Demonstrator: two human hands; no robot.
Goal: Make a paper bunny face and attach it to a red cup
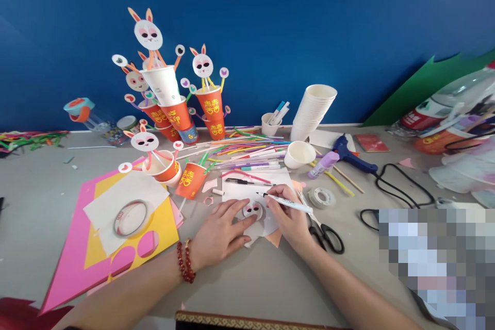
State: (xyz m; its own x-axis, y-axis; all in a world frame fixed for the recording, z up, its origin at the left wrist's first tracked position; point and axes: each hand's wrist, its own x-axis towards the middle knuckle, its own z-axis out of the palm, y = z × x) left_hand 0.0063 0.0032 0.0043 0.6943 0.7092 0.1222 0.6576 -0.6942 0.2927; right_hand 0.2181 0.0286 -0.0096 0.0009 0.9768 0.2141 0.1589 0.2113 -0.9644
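Note:
Pinched in my right hand (288,219) is a white marker (290,203), its dark tip pointing left above the paper. My left hand (224,232) lies flat with fingers spread, its fingertips on a small round paper face (252,209). Dark eyes with pink around them show on that face; its lower part is partly hidden by a finger. Beneath it is a sheet of white paper (235,184), where a black pen (247,182) lies. Black-handled scissors (328,238) rest beside my right wrist, their blades partly covered.
Several paper-cup rabbits (145,140) stand at the back left. Coloured sheets (73,252) carry a roll of tape (131,218). Pipe cleaners (232,148), a stack of white cups (311,113), a glue stick (324,165), a small tape roll (322,197) and a corded glue gun (351,155) lie beyond my hands.

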